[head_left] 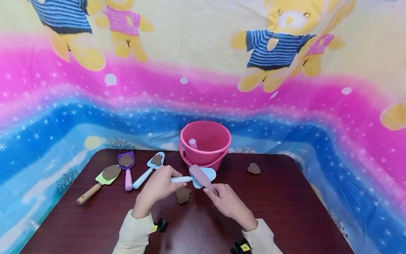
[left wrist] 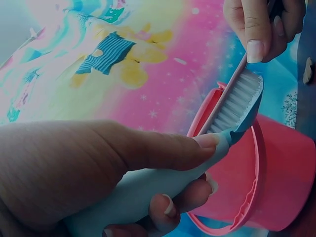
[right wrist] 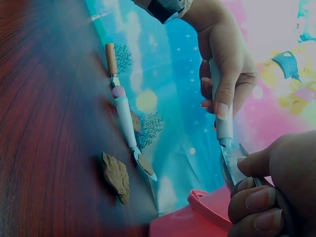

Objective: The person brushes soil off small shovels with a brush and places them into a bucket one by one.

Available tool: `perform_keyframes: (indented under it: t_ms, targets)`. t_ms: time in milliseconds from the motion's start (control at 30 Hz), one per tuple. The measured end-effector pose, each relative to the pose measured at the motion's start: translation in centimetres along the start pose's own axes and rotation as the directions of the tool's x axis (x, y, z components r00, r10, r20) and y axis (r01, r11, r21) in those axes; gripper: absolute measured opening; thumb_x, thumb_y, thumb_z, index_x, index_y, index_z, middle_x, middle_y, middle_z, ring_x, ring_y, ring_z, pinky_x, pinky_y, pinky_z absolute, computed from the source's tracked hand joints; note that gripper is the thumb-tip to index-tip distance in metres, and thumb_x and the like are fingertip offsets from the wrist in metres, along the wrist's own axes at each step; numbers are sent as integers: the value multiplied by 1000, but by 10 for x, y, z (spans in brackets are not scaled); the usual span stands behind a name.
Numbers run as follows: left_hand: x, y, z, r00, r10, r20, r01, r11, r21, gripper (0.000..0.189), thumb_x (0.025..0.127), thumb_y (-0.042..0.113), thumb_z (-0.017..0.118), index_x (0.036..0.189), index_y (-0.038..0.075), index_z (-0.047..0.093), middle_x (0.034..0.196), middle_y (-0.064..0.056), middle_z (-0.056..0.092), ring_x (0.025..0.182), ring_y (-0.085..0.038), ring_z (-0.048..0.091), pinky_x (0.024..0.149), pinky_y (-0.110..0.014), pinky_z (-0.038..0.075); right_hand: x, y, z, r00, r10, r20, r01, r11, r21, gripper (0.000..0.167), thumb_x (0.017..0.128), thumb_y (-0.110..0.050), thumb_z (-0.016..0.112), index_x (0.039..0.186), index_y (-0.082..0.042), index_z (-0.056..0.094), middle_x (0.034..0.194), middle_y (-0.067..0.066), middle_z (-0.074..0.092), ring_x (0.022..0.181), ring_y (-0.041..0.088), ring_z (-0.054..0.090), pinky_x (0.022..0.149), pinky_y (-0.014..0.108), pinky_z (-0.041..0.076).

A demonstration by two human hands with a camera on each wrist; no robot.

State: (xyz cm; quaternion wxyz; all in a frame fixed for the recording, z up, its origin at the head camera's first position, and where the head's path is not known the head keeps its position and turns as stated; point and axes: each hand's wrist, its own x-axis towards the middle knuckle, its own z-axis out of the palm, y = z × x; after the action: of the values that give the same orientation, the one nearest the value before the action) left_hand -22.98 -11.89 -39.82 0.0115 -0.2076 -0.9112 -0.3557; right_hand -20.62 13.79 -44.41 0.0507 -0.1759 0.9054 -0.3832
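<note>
My left hand (head_left: 160, 185) grips the pale blue handle of a small trowel (head_left: 210, 173), its thumb along the handle in the left wrist view. In my right hand (head_left: 229, 201) is a mauve brush (head_left: 200, 176), held by its handle. Its white bristles (left wrist: 239, 101) face down onto the trowel's blade and touch it. Just behind the blade stands a pink bucket (head_left: 206, 158). A brown clay-like lump (head_left: 183, 195) lies on the table below the trowel; the right wrist view shows this lump (right wrist: 116, 177) close by.
Left on the dark table (head_left: 279, 211) lie a green shovel (head_left: 89, 193) with a wooden handle, a purple shovel (head_left: 128, 180) and another blue trowel (head_left: 142, 178), each bearing a brown lump. One more lump (head_left: 253, 168) sits right. A lilac handle end (head_left: 192, 143) shows inside the bucket.
</note>
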Motion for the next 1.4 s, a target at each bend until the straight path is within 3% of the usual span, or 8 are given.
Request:
perform_keyframes:
  t_ms: [267,700,1167,1400]
  targets:
    - [-1,-2,-4,1000,-3,-2,3,1000,9,11,83,21,85,91,13,82,63,13,64,51,-11,48,53,-27,44,0,2,-4,1000,15,-18,-15,1000,-22,37,103,-40,57,75,-17,58,58,-7,39,50,7,34,47,22,31]
    - [-5,-7,-12,1000,3,-25,-2,1000,10,18,82,21,86,96,10,82,70,10,69,58,-10,54,54,-26,47,1,11,-14,996,60,-66,-62,998,-28,34,103,-36,59,78,-13,59,57,-4,40,50,9,34,47,22,30]
    - [-6,-15,-16,1000,12,-3,-12,1000,18,17,83,25,85,96,13,83,73,11,71,61,-9,55,56,-27,49,-2,15,-26,988,113,-105,-115,993,-12,30,103,-33,60,80,-13,60,58,-3,41,50,11,35,46,23,29]
    - [-6,-17,-17,999,50,13,-51,999,8,14,84,24,84,95,15,83,73,13,72,58,-9,54,55,-27,48,-2,17,-31,983,113,-142,-117,993,-16,32,102,-33,62,77,-13,58,57,-3,40,50,11,33,46,24,28]
